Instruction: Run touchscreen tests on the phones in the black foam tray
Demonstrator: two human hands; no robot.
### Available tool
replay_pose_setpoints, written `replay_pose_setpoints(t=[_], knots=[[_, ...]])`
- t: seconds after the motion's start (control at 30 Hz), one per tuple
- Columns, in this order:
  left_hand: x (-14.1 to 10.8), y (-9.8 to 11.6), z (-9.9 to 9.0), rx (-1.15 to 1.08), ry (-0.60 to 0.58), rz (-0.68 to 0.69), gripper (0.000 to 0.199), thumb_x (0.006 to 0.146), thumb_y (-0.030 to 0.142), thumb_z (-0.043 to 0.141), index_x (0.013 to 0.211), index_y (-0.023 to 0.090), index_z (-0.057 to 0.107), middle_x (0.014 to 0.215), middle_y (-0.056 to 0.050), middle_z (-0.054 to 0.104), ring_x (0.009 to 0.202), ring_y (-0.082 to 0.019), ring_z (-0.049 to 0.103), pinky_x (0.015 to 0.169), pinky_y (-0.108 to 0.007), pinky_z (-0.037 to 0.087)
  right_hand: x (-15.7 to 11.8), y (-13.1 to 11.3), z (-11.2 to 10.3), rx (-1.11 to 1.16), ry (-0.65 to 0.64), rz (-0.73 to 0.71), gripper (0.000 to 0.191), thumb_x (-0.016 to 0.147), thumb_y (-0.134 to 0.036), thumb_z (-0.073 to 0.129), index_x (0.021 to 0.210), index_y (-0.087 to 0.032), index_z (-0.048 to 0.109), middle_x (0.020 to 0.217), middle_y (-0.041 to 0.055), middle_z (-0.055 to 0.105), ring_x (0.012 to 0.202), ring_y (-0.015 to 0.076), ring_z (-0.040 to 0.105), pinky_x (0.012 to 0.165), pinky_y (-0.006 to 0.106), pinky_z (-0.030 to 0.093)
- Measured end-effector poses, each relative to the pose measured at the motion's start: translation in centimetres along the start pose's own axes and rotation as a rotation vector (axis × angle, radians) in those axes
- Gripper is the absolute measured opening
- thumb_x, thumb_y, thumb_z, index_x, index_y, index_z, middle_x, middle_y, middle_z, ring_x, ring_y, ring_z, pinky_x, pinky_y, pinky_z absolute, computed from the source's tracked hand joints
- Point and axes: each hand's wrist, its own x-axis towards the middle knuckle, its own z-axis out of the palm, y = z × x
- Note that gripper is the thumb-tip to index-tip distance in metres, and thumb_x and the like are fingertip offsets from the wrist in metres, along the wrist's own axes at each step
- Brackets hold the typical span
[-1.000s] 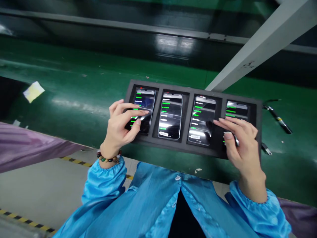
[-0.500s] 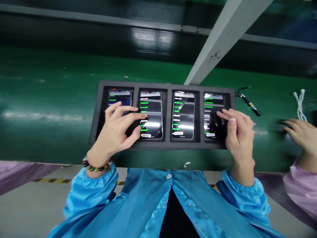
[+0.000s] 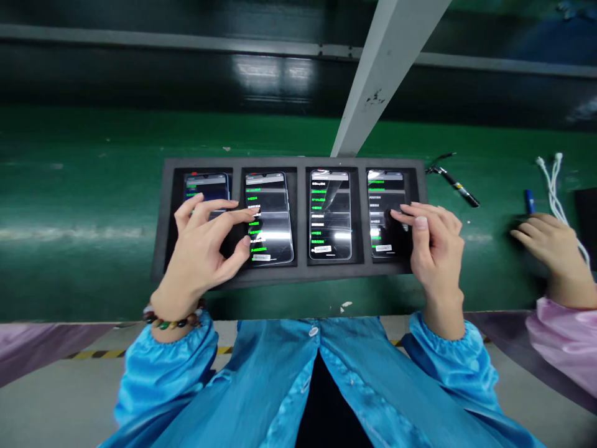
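Observation:
Several smartphones lie face up, screens lit with lists of green and white text, in the slots of a dark grey foam tray [image 3: 302,271]. My left hand [image 3: 205,239] has its fingers spread; the index fingertip is at the screen of the second smartphone [image 3: 275,236]. It partly covers the leftmost smartphone [image 3: 209,185]. The third smartphone [image 3: 329,214] has no hand over it. On the right, my right hand [image 3: 436,242] holds nothing, its fingers stretched out at the screen of the rightmost smartphone [image 3: 385,218].
A black pen-like tool [image 3: 459,188] lies right of the tray on the green table [image 3: 84,236]. Farther right are white cables [image 3: 555,186], a blue pen-like object [image 3: 529,202] and a co-worker's hand [image 3: 555,249]. A grey post [image 3: 373,93] rises behind the tray.
The whole view has shifted, so tray and hands appear farther left. The text lists on some screens have changed position. Both hands stay over the same smartphones; the co-worker's hand has moved slightly.

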Motion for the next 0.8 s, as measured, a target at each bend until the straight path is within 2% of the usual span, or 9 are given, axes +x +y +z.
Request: replay_pose_setpoints(t=[0.23,0.33,0.4,0.5,0.57,0.67,0.8], knots=[[0.2,0.1,0.1,-0.018,0.007,-0.011,0.035,0.105,0.034,0.059,0.137,0.024,0.070,0.138,-0.005,0.080,0.137,-0.033,0.068,0.133,-0.066,0.031,-0.3,0.2,-0.2,0.036,0.041,-0.033,0.042,0.118,-0.032,0.045,0.108,-0.029,0.086,0.118,0.0027,0.087,0.124,0.0270,0.077,0.124,0.062,0.045],[0.2,0.1,0.1,-0.046,0.039,-0.004,0.034,0.103,0.035,0.060,0.134,0.026,0.070,0.138,-0.004,0.080,0.136,-0.034,0.069,0.133,-0.065,0.031,-0.2,-0.5,-0.2,0.045,0.053,-0.077,0.036,0.116,-0.031,0.049,0.117,-0.029,0.085,0.122,0.0048,0.086,0.126,0.0296,0.077,0.124,0.063,0.046],[0.0,0.2,0.0,-0.061,0.067,0.002,0.033,0.100,0.033,0.062,0.132,0.028,0.072,0.134,-0.004,0.082,0.134,-0.034,0.070,0.133,-0.063,0.031,0.0,-1.5,0.2,0.082,-0.015,-0.165,0.033,0.114,-0.029,0.052,0.129,-0.031,0.082,0.125,0.0056,0.085,0.131,0.0309,0.074,0.123,0.061,0.047],[-0.2,0.3,-0.2,-0.086,0.095,0.032,0.029,0.096,0.030,0.063,0.123,0.029,0.074,0.122,-0.002,0.085,0.127,-0.032,0.074,0.132,-0.060,0.033,0.7,-3.3,1.2,0.114,-0.228,-0.302,0.038,0.112,-0.026,0.054,0.142,-0.033,0.075,0.124,0.0048,0.085,0.137,0.0307,0.070,0.124,0.059,0.045],[-0.3,0.4,-0.2,-0.095,0.083,0.045,0.027,0.094,0.030,0.063,0.117,0.029,0.076,0.116,-0.001,0.085,0.124,-0.031,0.075,0.131,-0.059,0.034,1.2,-4.2,2.0,0.081,-0.310,-0.326,0.040,0.112,-0.026,0.053,0.147,-0.032,0.071,0.130,0.0066,0.083,0.143,0.0317,0.066,0.125,0.059,0.043],[-0.3,0.3,-0.1,-0.086,0.070,0.038,0.027,0.094,0.033,0.061,0.116,0.029,0.077,0.114,-0.002,0.084,0.124,-0.032,0.075,0.130,-0.059,0.034,2.1,-4.7,2.9,0.025,-0.313,-0.283,0.043,0.114,-0.030,0.050,0.154,-0.030,0.065,0.144,0.0104,0.077,0.150,0.0341,0.060,0.125,0.061,0.041],[-0.2,0.3,0.2,-0.065,0.043,-0.005,0.033,0.096,0.034,0.060,0.124,0.028,0.075,0.123,-0.004,0.083,0.131,-0.033,0.071,0.132,-0.060,0.030,2.6,-4.6,3.5,0.011,-0.303,-0.221,0.045,0.114,-0.035,0.045,0.157,-0.036,0.061,0.150,0.0083,0.073,0.151,0.0349,0.058,0.125,0.064,0.039]])
